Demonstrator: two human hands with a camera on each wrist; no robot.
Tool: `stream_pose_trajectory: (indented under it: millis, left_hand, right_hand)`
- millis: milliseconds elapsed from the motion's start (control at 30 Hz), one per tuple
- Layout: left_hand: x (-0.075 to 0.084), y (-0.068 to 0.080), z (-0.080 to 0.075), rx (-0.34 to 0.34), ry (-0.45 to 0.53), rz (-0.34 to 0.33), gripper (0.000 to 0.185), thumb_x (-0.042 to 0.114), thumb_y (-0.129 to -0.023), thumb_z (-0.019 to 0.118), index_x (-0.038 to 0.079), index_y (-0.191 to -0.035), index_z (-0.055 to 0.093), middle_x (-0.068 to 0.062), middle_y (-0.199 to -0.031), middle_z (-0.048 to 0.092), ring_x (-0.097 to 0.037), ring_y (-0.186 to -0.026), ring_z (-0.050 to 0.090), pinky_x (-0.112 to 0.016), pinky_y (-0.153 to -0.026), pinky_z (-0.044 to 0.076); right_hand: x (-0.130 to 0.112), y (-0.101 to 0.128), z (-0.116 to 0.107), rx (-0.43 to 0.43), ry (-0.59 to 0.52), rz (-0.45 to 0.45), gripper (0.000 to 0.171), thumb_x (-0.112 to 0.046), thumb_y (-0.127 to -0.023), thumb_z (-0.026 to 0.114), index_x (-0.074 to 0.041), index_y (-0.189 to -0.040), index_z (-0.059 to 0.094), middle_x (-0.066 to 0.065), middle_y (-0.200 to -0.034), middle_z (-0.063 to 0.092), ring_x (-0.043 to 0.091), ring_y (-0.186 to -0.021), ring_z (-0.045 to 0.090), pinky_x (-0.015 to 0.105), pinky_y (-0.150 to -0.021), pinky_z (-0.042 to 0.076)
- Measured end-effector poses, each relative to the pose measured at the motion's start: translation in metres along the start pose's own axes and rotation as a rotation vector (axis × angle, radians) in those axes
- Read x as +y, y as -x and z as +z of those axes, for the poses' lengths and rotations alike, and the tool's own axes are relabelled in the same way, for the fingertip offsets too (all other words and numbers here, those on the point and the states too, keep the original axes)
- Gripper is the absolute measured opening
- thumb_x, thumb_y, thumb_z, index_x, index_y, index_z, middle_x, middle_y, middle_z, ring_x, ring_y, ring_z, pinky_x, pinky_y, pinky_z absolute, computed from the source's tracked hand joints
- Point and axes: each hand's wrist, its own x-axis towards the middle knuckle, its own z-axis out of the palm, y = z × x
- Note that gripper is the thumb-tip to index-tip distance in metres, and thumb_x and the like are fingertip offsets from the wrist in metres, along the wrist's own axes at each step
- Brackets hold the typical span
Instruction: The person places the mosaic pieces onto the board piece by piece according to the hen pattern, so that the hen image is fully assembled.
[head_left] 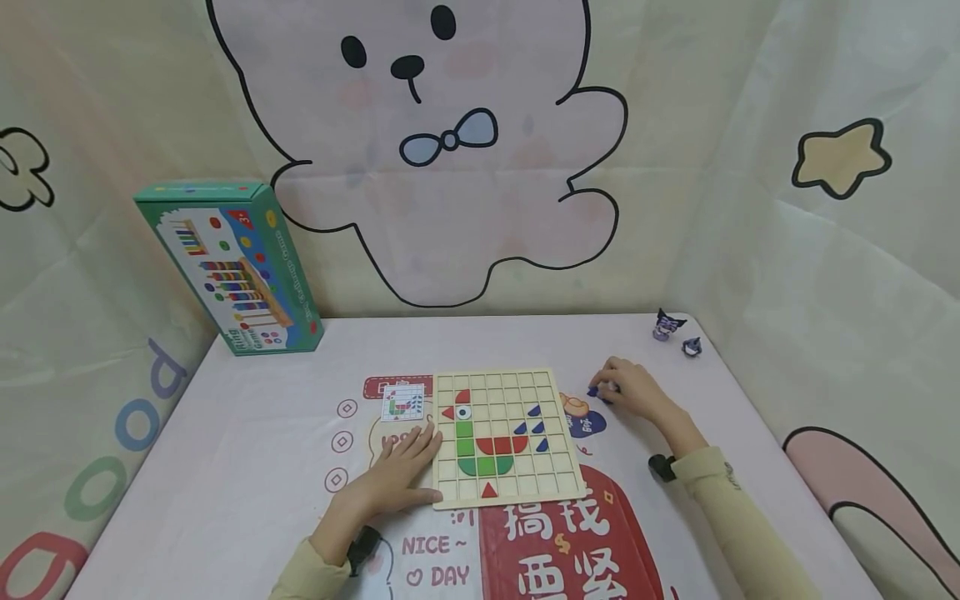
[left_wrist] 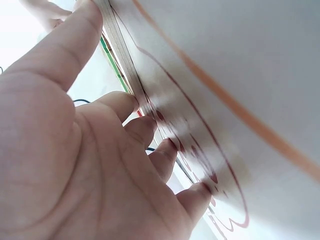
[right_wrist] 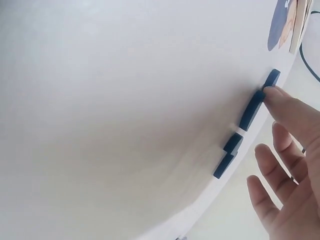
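Note:
A pale wooden grid board (head_left: pixel 525 492) lies mid-table, bearing red, green, white and blue tiles arranged like a bird, with several blue tiles (head_left: pixel 538 427) on its right side. Against the board's left edge rests my left hand (head_left: pixel 401 475), fingers spread and nearly straight; the left wrist view shows the fingertips (left_wrist: pixel 132 102) along that edge. Right of the board, my right hand (head_left: pixel 633 390) reaches down to small loose blue tiles (right_wrist: pixel 227 162) on the table. Its thumb and index finger pinch one end of a blue tile (right_wrist: pixel 251 111); the index is mostly hidden behind the thumb.
A small pattern card (head_left: pixel 403 402) lies at the board's upper left. At the back left stands a green toy box (head_left: pixel 240 275). Two small dark figurines (head_left: pixel 666 325) stand at the back right corner. The white tabletop (head_left: pixel 247 483) carries printed red lettering.

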Motion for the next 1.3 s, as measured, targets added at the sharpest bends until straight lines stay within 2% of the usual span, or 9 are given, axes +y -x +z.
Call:
stream_pose_trajectory:
  millis: [233,567,900,1300]
  left_hand:
    - [0.0,0.001,0.0,0.003,0.004,0.009,0.087,0.054,-0.082,0.058,0.011,-0.148,0.021,-0.01,-0.156,0.012,-0.035,-0.142,0.009,-0.06,-0.111,0.005]
    - [0.002,0.002,-0.001,-0.001,0.012,-0.004,0.087,0.052,-0.082,0.06,0.011,-0.148,0.021,-0.01,-0.155,0.012,-0.034,-0.142,0.009,-0.06,-0.111,0.004]
    - [0.001,0.001,-0.002,-0.012,0.01,-0.006,0.086,0.053,-0.083,0.059,0.012,-0.148,0.021,-0.01,-0.155,0.012,-0.034,-0.142,0.008,-0.059,-0.112,0.003]
    - [0.002,0.002,-0.003,-0.009,0.012,0.002,0.086,0.052,-0.083,0.059,0.011,-0.148,0.021,-0.011,-0.155,0.013,-0.036,-0.142,0.01,-0.06,-0.111,0.004]
  right_hand:
    - [-0.006,-0.003,0.001,-0.006,0.023,0.001,0.012,-0.017,-0.08,0.071,-0.013,-0.091,0.07,0.001,-0.085,0.057,0.014,-0.07,0.048,0.035,-0.066,0.039]
    - [-0.021,-0.003,0.0,-0.001,0.016,0.001,0.014,-0.023,-0.079,0.072,-0.014,-0.09,0.071,0.0,-0.087,0.06,0.018,-0.079,0.055,0.042,-0.075,0.043]
    - [-0.045,-0.007,0.002,0.004,0.039,-0.024,0.017,-0.034,-0.078,0.072,-0.019,-0.087,0.071,-0.004,-0.085,0.06,0.013,-0.079,0.053,0.043,-0.08,0.043]
    - [-0.069,-0.01,0.009,0.019,0.018,-0.111,0.01,-0.029,-0.077,0.073,-0.02,-0.081,0.07,-0.007,-0.079,0.057,0.009,-0.071,0.048,0.038,-0.075,0.041]
